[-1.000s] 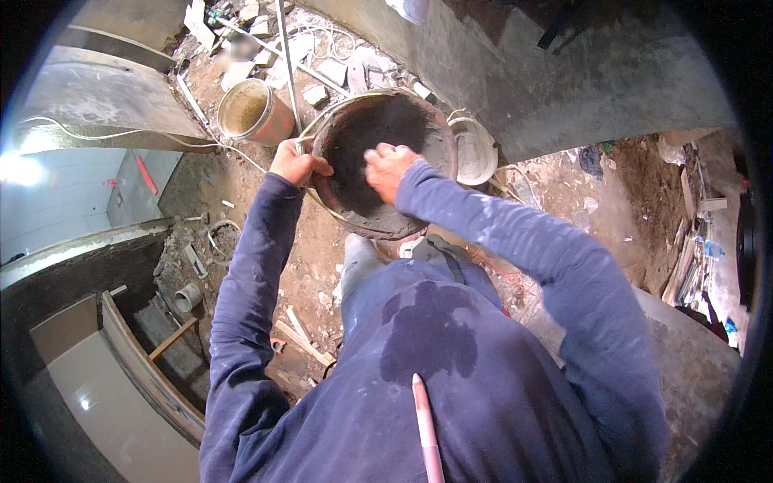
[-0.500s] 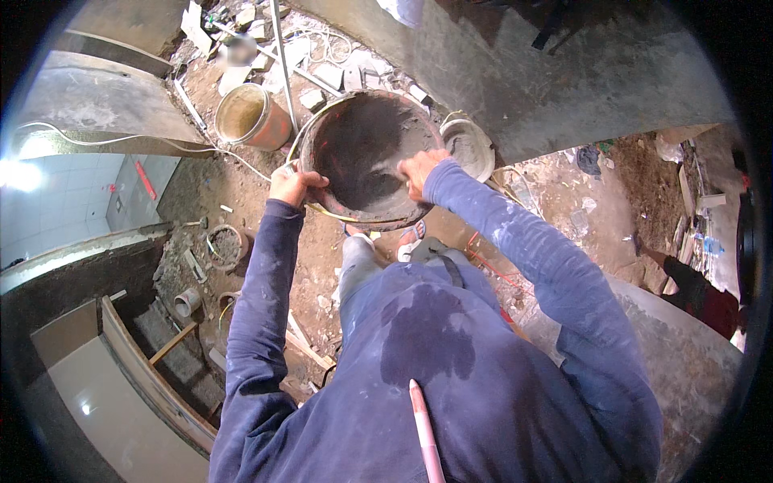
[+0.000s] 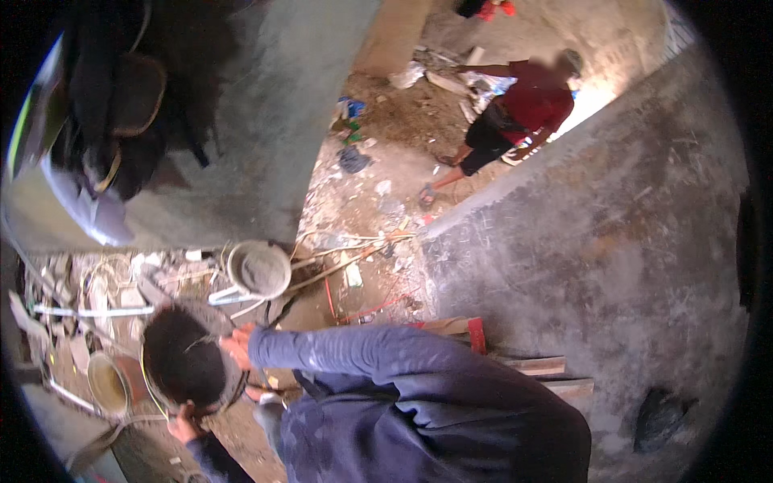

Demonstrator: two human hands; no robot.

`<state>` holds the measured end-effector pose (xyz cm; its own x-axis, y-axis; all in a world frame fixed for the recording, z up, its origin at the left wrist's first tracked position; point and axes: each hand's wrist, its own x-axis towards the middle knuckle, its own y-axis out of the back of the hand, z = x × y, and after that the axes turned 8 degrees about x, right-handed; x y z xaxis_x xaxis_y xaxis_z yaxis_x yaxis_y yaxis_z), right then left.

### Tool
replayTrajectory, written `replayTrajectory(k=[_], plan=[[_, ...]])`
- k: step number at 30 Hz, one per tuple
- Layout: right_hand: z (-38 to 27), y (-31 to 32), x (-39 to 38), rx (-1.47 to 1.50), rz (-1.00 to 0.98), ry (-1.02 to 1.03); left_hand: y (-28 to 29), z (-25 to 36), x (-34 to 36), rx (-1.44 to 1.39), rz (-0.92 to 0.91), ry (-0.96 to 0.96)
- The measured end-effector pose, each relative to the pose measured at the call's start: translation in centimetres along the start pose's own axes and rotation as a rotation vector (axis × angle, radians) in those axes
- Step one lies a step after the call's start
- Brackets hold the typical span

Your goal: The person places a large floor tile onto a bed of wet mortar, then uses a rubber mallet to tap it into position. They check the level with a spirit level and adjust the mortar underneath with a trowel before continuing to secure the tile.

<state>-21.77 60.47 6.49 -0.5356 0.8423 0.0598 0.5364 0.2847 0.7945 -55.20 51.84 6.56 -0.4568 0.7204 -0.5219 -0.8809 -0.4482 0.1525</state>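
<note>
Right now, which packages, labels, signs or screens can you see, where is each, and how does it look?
No sign, label or screen shows.
Blue scrap, perhaps a wrapper: on the dirt, upper centre; crumpled, blue and green.
Black bag: lower right, against the grey wall; lumpy, dull black.
Dark round pan: held by left hand and right hand; no label visible.

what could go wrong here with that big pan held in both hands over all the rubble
The dark round pan is gripped only at its rim, by the right hand at one edge and the left hand at the other, so it might tip or slip. The ground underfoot is strewn with rubble, wires and sticks, a likely trip hazard. A grey-filled bucket stands close by and could get knocked over.
</note>
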Motion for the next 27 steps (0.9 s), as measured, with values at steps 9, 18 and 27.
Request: replayTrajectory(k=[9,18,27], plan=[[9.3,-5.5,-2.4,0.525,-0.141,-0.397,-5.7,-5.3,3.5,0.074,0.057,0.034],[26.7,-13.3,-8.4,0.148,0.081,-1.355,-10.2,-14.9,9.2,0.212,0.121,0.131],[45.0,-24.8,-0.1,-0.093,0.069,-1.365,-11.1,-23.4,13.8,0.191,0.139,0.263]])
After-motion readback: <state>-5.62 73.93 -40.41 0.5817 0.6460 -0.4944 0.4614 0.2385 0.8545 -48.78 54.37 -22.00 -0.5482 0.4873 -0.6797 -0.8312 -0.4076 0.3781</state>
